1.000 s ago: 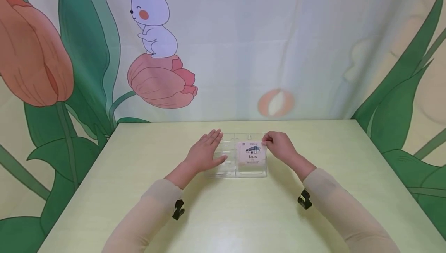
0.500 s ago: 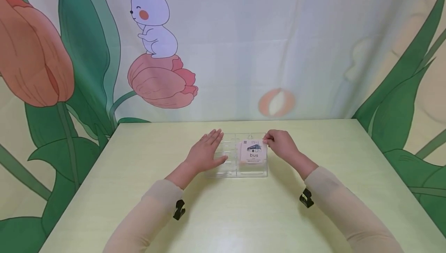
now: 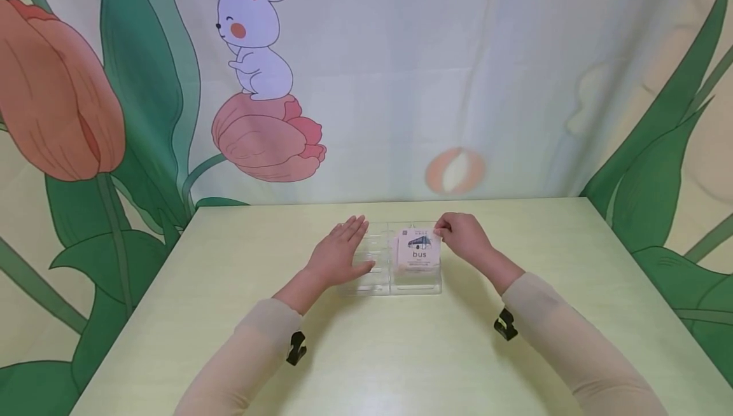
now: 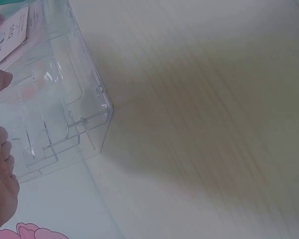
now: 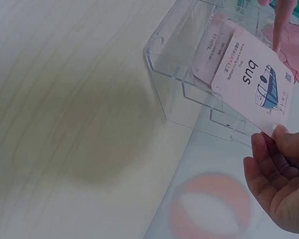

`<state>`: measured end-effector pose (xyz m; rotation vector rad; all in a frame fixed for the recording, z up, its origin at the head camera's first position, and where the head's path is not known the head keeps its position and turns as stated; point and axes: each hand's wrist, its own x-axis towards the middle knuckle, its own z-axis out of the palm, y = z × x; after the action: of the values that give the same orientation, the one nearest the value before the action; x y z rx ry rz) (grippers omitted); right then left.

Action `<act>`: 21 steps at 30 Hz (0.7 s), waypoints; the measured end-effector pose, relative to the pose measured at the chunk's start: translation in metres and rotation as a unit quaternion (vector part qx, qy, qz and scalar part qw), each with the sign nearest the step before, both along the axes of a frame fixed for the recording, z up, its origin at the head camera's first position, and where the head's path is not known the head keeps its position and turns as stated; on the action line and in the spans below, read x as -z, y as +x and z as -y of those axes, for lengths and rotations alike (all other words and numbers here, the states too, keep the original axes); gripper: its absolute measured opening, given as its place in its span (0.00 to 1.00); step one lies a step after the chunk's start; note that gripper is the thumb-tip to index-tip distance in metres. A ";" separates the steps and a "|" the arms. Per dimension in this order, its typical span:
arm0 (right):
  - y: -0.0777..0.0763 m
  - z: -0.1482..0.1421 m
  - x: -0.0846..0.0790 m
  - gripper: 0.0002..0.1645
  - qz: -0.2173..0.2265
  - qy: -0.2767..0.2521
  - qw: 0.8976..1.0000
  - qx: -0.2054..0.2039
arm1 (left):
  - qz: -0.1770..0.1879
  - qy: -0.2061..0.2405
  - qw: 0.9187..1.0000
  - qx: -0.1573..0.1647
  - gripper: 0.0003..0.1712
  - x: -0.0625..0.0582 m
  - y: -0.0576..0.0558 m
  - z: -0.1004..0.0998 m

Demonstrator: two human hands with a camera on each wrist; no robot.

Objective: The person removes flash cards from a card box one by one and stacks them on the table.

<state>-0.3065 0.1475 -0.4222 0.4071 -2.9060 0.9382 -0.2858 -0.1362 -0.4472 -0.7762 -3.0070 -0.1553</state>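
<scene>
Now | bus flashcard (image 3: 419, 249), lying leftward, pinched by nearer right hand (image 3: 462, 236) | clear box (image 3: 417, 280) partly hidden by left hand (image 3: 339, 255) — straight-fingered

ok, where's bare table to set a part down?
Free: table between left sleeve and right sleeve, nearside of the clear holder; also outboard of either sleeve. Crowded: the holder, with left hand, bus card, right hand.

Head view bright; wrist views dimmer; table (image 3: 401, 352) softly shadowed.
</scene>
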 end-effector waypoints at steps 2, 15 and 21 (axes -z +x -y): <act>0.000 0.000 -0.001 0.09 0.003 0.002 1.000 0.001 | 0.000 0.001 1.000 0.002 0.49 0.000 0.000 0.000; -0.005 -0.001 -0.011 0.11 -0.002 0.002 1.000 0.002 | 0.007 0.005 1.000 0.004 0.51 -0.001 0.000 0.001; -0.008 -0.002 -0.016 0.11 0.000 0.007 1.000 0.008 | 0.004 0.007 1.000 0.005 0.51 0.000 0.000 0.001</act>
<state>-0.3146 0.1498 -0.4063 0.3837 -2.9125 0.9159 -0.2853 -0.1367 -0.4471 -0.7916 -3.0071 -0.1807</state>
